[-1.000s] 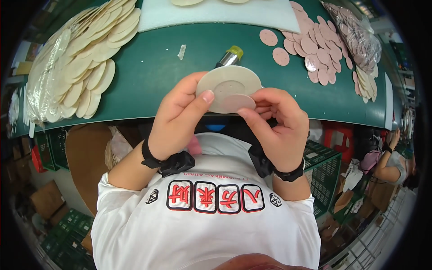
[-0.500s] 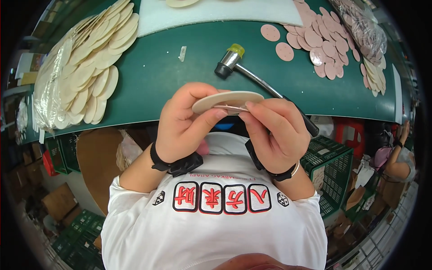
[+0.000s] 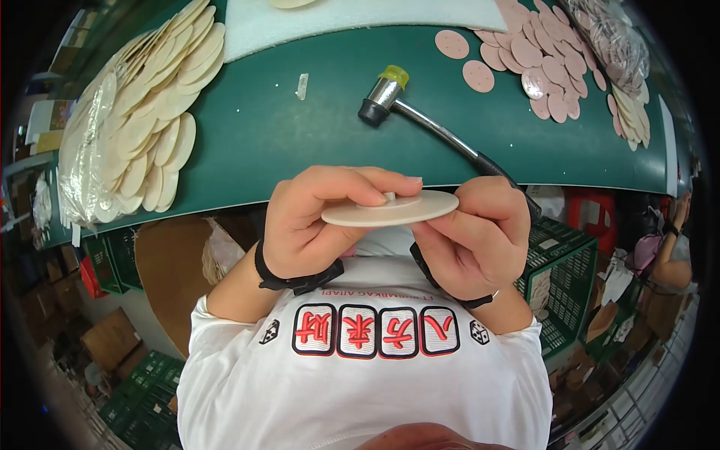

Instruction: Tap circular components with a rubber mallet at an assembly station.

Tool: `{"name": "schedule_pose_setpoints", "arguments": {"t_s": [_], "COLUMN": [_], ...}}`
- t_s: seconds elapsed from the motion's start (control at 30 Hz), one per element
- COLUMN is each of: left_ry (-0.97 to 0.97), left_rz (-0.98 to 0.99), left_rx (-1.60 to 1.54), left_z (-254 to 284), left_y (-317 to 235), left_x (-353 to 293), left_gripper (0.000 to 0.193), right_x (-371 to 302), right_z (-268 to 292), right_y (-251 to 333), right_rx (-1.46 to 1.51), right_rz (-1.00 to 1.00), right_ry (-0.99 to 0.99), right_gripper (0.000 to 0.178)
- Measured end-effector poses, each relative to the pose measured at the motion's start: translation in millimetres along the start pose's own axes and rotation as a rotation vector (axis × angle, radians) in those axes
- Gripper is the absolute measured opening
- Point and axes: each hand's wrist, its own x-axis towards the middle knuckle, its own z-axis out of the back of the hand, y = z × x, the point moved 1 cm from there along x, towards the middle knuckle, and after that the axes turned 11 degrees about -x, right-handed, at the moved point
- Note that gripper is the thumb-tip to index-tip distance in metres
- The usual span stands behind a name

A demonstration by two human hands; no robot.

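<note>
A cream round disc (image 3: pixel 420 212) is held nearly flat in front of my chest, tilted so that its rim faces me. My left hand (image 3: pixel 307 221) grips its left side, fingers bent over the top and thumb below. A small pale raised piece shows at those fingertips, on what looks like a smaller disc; my fingers partly cover it. My right hand (image 3: pixel 491 236) pinches the right edge, its fingertips partly hidden behind the disc. Beyond the hands lies a two-faced mallet (image 3: pixel 385 93) with yellow and black ends, its black grip pointing toward my right hand.
Cream discs (image 3: pixel 161 142) spill from a clear bag at the left of the green table (image 3: pixel 270 142). Pink discs (image 3: pixel 551 64) are heaped at the far right beside another bag. A white foam sheet (image 3: pixel 360 19) lies at the back. A green crate (image 3: pixel 570 277) stands below, right.
The disc has turned over from showing its underside to lying flatter, and both hands have come slightly lower. My left fingers have moved onto its top.
</note>
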Motion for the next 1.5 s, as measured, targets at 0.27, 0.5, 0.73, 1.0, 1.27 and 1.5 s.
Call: {"name": "schedule_pose_setpoints", "arguments": {"t_s": [0.27, 0.5, 0.73, 1.0, 1.27, 1.5], "left_ry": [0.035, 0.015, 0.004, 0.024, 0.010, 0.033], "left_rz": [-0.220, -0.299, -0.316, -0.382, -0.364, -0.368], "left_rx": [0.019, -0.088, -0.144, -0.118, -0.070, -0.008], "left_z": [-1, 1, -1, -2, -7, -5], "left_y": [6, 13, 21, 21, 17, 16], "left_x": [7, 5, 0, 4, 5, 9], "left_gripper": [0.012, 0.042, 0.042, 0.046, 0.025, 0.017], "right_x": [-2, -4, -11, -3, -4, -3], "right_z": [1, -1, -14, -13, -12, -12], "right_y": [3, 3, 6, -1, -1, -3], "right_rx": [0.014, 0.049, 0.211, 0.116, 0.169, 0.197], "right_rz": [0.007, -0.032, -0.200, -0.065, -0.068, -0.032], "right_ry": [0.042, 0.050, -0.132, 0.023, -0.004, -0.017], "right_gripper": [0.034, 0.035, 0.040, 0.041, 0.041, 0.038]}}
